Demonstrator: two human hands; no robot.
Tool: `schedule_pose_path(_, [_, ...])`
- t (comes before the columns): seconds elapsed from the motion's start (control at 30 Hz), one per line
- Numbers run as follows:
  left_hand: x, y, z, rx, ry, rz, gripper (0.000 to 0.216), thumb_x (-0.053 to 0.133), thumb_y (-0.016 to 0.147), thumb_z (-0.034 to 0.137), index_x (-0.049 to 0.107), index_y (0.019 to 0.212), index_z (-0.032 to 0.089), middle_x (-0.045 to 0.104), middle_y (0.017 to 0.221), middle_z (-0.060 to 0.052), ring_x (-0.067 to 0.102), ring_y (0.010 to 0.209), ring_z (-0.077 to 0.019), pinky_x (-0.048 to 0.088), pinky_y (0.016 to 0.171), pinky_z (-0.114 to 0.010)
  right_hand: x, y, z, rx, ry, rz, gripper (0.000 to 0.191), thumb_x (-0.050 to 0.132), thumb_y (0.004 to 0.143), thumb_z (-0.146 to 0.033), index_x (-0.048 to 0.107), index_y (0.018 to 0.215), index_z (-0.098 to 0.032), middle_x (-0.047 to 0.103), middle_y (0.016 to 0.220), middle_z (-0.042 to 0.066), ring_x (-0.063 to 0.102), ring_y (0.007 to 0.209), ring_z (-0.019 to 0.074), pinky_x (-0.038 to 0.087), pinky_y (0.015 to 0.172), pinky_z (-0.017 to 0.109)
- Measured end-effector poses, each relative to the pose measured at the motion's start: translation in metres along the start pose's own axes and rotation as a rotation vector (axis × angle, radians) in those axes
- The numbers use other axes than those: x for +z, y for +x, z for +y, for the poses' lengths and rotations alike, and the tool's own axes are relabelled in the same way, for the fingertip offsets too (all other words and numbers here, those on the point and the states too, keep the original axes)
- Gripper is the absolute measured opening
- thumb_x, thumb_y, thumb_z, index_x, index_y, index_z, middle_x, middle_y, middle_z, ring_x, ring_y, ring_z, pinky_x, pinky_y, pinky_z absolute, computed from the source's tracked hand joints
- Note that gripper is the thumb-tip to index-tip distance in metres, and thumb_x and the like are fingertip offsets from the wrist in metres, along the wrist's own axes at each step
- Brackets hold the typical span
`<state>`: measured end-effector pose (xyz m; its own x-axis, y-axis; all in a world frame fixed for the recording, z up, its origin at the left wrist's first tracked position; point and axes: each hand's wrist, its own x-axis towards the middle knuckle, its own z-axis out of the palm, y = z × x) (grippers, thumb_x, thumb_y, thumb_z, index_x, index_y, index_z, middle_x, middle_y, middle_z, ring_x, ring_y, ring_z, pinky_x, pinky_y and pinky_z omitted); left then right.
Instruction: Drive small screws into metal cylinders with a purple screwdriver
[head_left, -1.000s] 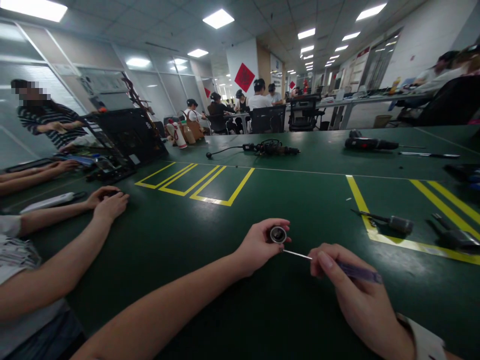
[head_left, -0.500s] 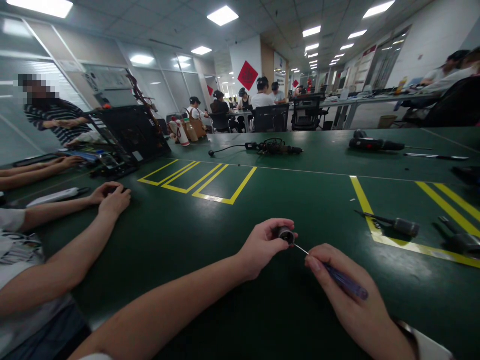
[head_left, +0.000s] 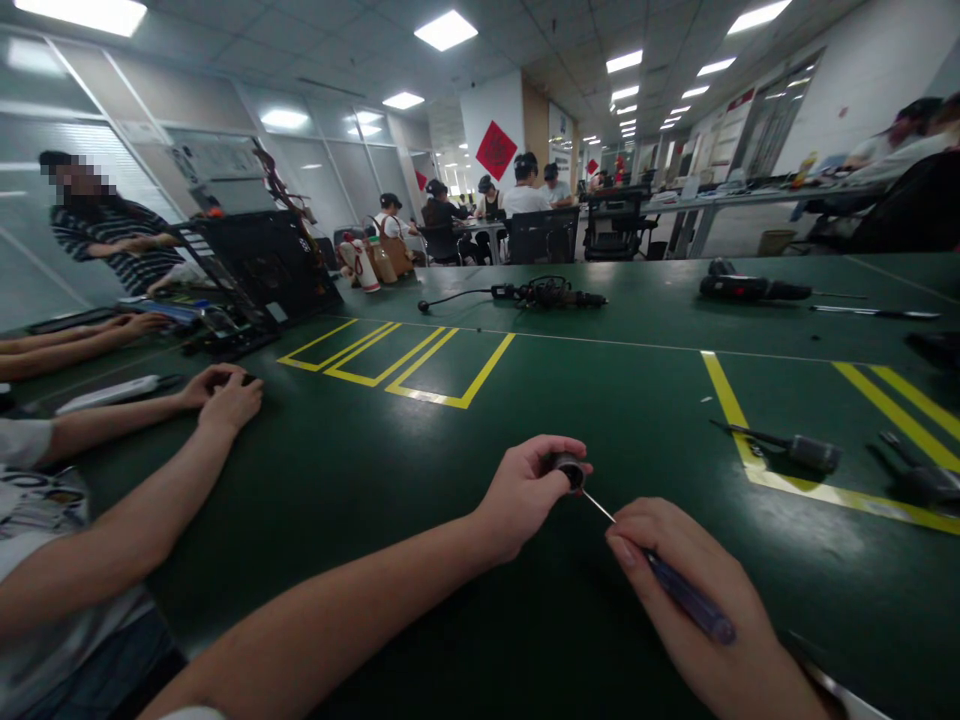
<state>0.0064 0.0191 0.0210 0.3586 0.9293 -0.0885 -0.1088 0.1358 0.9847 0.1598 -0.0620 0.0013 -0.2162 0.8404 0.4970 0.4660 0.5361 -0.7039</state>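
Observation:
My left hand is closed round a small dark cylindrical metal part, its hollow end turned toward my right hand. My right hand grips a screwdriver with a translucent purple handle and a thin shaft. The shaft's tip reaches the rim of the cylindrical part; whether it is inside cannot be made out. Both hands are above the green tabletop. To the right, a dark cylindrical piece with a thin rod lies across yellow tape.
Another dark cylindrical part sits at the right edge. Farther back lie a black corded tool and a black drill-like tool. A co-worker's hands are at left, near a black frame. Yellow tape marks the table.
My right hand and the screwdriver have shifted slightly down, with the handle tilted more steeply. The cylindrical part in my left hand has moved a little left.

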Motion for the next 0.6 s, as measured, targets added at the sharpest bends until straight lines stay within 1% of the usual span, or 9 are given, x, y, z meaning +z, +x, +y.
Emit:
schedule_pose_path(0.23, [-0.0015, 0.0003, -0.0033, 0.009, 0.0, -0.006, 0.028, 0.051, 0.072, -0.004, 0.063, 0.091, 0.013, 0.066, 0.091, -0.007, 0.063, 0.093, -0.0187, 0.051, 0.081, -0.035, 0.0025, 0.0022, 0.0015, -0.029, -0.081, -0.007, 0.01, 0.048, 0.09, -0.019, 0.055, 0.094, -0.023, 0.059, 0.088, 0.004, 0.057, 0.082, 0.0191, 0.049, 0.07, 0.033])
schedule_pose_path(0.4, [-0.0022, 0.0011, -0.0054, 0.026, 0.02, 0.001, 0.029, 0.05, 0.071, -0.004, 0.064, 0.091, 0.013, 0.066, 0.093, -0.006, 0.064, 0.093, -0.0183, 0.051, 0.081, -0.034, 0.0031, 0.001, 0.0024, -0.054, -0.093, -0.017, 0.011, 0.047, 0.09, -0.019, 0.055, 0.096, -0.023, 0.059, 0.09, 0.006, 0.058, 0.083, 0.0196, 0.05, 0.07, 0.033])
schedule_pose_path(0.6, [-0.0014, 0.0011, -0.0034, 0.006, 0.007, 0.007, 0.03, 0.05, 0.071, -0.004, 0.064, 0.092, 0.013, 0.066, 0.095, -0.007, 0.064, 0.093, -0.0189, 0.051, 0.081, -0.035, 0.0017, -0.0009, 0.0023, -0.073, -0.101, -0.006, 0.012, 0.048, 0.089, -0.018, 0.055, 0.098, -0.022, 0.06, 0.092, 0.006, 0.059, 0.084, 0.0197, 0.051, 0.07, 0.033])
